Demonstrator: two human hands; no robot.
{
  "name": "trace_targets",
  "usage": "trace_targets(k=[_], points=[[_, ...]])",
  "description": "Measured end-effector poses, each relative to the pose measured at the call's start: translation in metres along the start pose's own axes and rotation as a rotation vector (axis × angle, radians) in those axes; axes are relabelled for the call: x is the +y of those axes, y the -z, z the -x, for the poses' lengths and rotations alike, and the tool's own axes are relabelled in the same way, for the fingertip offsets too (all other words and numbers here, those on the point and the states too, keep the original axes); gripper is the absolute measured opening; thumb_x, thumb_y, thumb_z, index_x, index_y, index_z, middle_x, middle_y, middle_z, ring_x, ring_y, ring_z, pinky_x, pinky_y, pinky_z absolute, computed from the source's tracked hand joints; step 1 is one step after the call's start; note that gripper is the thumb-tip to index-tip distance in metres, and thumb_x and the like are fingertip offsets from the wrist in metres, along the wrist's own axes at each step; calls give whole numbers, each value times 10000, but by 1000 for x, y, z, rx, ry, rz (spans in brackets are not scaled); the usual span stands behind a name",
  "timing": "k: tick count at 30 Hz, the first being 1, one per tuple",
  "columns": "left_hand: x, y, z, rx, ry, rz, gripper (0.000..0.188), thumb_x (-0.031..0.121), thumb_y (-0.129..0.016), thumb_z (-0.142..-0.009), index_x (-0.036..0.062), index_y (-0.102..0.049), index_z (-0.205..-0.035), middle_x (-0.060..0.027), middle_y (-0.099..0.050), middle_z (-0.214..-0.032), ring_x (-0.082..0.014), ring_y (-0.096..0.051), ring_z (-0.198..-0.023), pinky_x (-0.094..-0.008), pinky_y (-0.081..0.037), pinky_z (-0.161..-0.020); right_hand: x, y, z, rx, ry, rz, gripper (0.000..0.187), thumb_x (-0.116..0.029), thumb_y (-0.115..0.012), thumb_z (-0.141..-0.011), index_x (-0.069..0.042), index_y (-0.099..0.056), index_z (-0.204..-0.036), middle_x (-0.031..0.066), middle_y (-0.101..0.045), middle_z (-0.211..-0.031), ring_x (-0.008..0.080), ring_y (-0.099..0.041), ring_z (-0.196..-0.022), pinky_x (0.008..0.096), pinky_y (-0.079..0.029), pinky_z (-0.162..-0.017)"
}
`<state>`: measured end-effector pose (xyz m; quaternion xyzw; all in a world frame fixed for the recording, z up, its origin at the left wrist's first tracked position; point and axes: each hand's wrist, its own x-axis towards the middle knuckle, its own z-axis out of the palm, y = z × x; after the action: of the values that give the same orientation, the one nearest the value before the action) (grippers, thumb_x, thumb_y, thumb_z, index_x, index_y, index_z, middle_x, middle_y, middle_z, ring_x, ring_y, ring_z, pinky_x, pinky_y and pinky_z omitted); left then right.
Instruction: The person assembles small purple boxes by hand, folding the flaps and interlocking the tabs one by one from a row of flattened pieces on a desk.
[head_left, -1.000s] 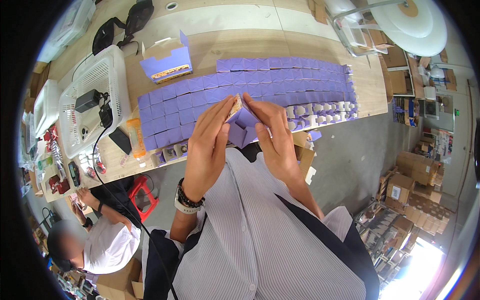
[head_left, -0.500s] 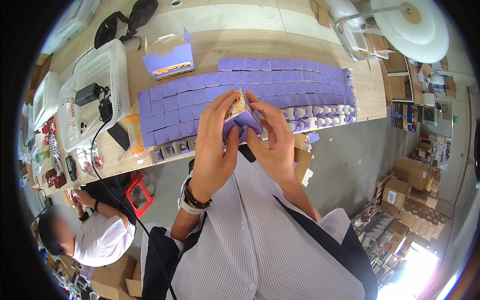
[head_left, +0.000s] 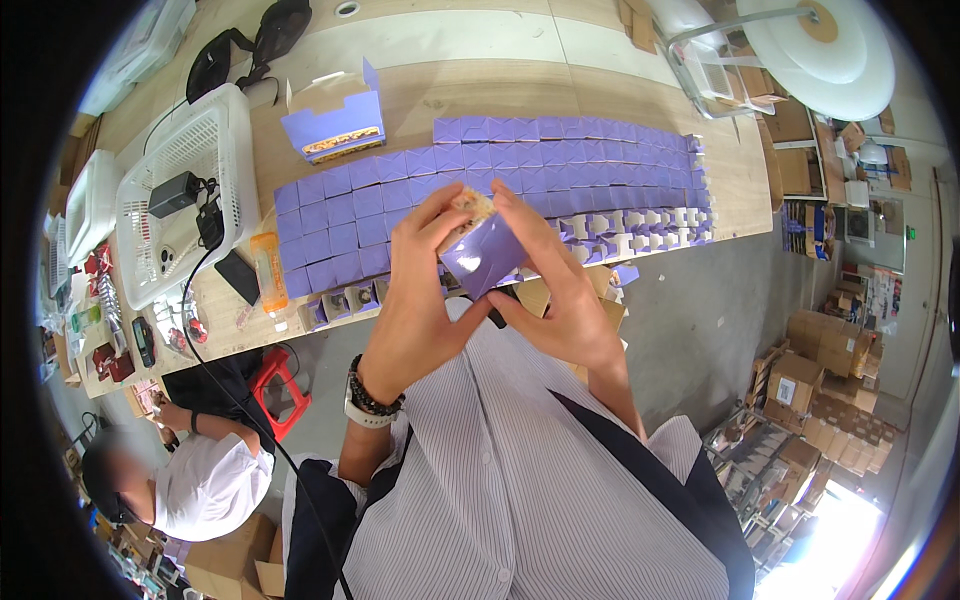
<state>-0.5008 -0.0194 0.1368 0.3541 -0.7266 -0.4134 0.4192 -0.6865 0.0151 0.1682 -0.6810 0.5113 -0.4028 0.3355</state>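
Between my two hands is a small purple carton with a printed, food-coloured side, held above the table's front edge. My left hand grips its left side, fingers at the top and thumb at the lower edge. On the other side my right hand has its fingers along the carton and its thumb near the bottom corner. Behind them, rows of closed purple cartons stand packed together on the table. Along the front right, several cartons with raised white flaps stand open.
A purple display box stands at the back left. Nearby are a white plastic basket with a black adapter in it, and an orange bottle. A black cable hangs down on the left. A person in white sits at lower left.
The carton has tipped in my hands, and its end flaps, which stood apart, now look folded into a flat face. Both thumbs have moved down to its lower edge.
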Motion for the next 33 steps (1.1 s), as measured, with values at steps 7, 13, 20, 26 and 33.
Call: trace_targets(k=[7, 13, 20, 26, 33], points=[[-41, -21, 21, -234, 168, 22, 990, -89, -798, -778, 53, -293, -1618, -212, -376, -1608, -407, -410, -1473, -443, -377, -1208, 51, 6, 24, -165, -37, 344, 755, 35, -828, -755, -90, -562, -1451, 121, -554, -1489, 361, -607, -1248, 428, -553, -1018], [-80, -33, 53, -250, 271, -84, 805, -2, -734, -893, 37, -343, -1596, -209, -393, -1599, -428, -418, -1459, -467, -379, -1202, 196, 21, 47, -107, -268, 609, 618, 2, -776, -780, -69, -568, -1357, 127, -599, -1363, 357, -583, -1250, 466, -521, -1031], [-81, -21, 62, -266, 353, -160, 600, 35, -654, -973, 37, -439, -1533, -186, -465, -1547, -402, -473, -1418, -441, -397, -1177, 274, -5, 55, -292, -328, 776, 625, 17, -766, -774, -60, -566, -1361, 136, -595, -1352, 401, -532, -1299, 479, -483, -1090], [-82, -30, 59, -246, 370, -211, 554, 44, -641, -986, 48, -468, -1512, -174, -490, -1531, -396, -493, -1404, -444, -407, -1169, 323, -28, 72, -255, -322, 624, 562, 78, -684, -813, -38, -568, -1351, 174, -583, -1382, 419, -570, -1258, 493, -492, -1083], [-80, -41, 49, -262, 368, -216, 535, 59, -622, -1000, 56, -470, -1513, -177, -480, -1544, -401, -485, -1416, -454, -408, -1169, 328, -5, 81, 104, -284, 557, 358, 49, -570, -885, -23, -668, -1222, 194, -668, -1256, 439, -650, -1102, 498, -555, -946]])
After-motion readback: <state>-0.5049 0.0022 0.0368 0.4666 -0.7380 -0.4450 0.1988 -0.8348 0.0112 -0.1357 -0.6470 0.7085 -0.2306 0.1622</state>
